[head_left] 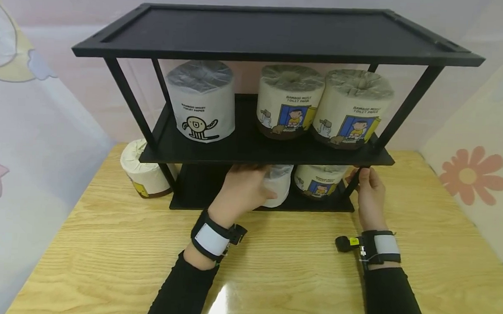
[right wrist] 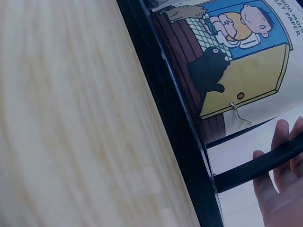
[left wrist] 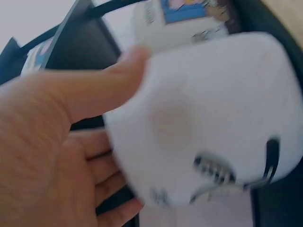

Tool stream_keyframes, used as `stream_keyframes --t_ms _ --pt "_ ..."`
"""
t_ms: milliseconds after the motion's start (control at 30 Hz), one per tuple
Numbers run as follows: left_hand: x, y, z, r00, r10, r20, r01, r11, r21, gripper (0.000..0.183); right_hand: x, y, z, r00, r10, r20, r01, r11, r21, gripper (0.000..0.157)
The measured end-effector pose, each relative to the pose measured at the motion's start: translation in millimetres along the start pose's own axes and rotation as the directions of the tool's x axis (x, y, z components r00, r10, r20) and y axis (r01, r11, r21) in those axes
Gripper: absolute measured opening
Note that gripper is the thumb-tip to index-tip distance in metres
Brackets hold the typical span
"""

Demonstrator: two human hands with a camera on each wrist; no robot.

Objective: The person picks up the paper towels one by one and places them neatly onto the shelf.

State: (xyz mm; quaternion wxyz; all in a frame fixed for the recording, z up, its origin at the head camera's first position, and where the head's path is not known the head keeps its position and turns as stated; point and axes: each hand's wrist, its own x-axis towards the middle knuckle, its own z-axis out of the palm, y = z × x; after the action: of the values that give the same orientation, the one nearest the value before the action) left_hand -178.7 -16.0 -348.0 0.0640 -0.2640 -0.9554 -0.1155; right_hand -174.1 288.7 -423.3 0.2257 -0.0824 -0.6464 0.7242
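Note:
On the lower shelf (head_left: pixel 316 208) of a black rack, my left hand (head_left: pixel 243 187) grips a white toilet paper roll (head_left: pixel 277 188). In the left wrist view the thumb lies along one side of this roll (left wrist: pixel 203 109) and the fingers reach round the other. A black cartoon line drawing shows on its wrapper. My right hand (head_left: pixel 369 195) holds the rack's right front post (head_left: pixel 351 182), its fingers (right wrist: pixel 280 137) behind the bar in the right wrist view. Beside that post stands a cream toilet paper roll (head_left: pixel 318 182) with a colourful cartoon print.
The middle shelf (head_left: pixel 243 149) carries a white toilet paper roll (head_left: pixel 203 101) at left and two cream printed rolls (head_left: pixel 289 102) at right. Over them spans the top panel (head_left: pixel 273 34). Another roll (head_left: pixel 145 169) stands on the wooden table (head_left: pixel 289 266), left of the rack.

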Motion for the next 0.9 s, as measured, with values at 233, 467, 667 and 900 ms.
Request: stream_keyframes --t_ms 233,467,667,900 --pt "-7.5 -28.8 -11.0 0.999 0.002 0.040 0.002 0.995 -0.104 0.068 1 -1 1.1 1.000 0.016 0.003 -0.016 1.000 -0.014 0.038" --pt "-11.7 -36.9 -10.6 1.000 0.016 -0.011 -0.017 0.994 -0.111 0.060 1 -1 -1.3 0.999 0.033 0.007 -0.033 0.999 -0.025 0.037" --pt "-5.3 -27.7 -3.2 0.989 0.104 -0.106 -0.118 0.985 -0.129 0.045 0 -2 -1.9 0.999 0.039 0.015 -0.039 0.999 -0.030 0.038" --pt "-1.1 -19.5 3.0 0.982 0.124 -0.146 -0.142 0.983 -0.121 0.038 0 -3 -1.4 0.999 0.035 0.004 -0.034 0.999 -0.035 0.037"
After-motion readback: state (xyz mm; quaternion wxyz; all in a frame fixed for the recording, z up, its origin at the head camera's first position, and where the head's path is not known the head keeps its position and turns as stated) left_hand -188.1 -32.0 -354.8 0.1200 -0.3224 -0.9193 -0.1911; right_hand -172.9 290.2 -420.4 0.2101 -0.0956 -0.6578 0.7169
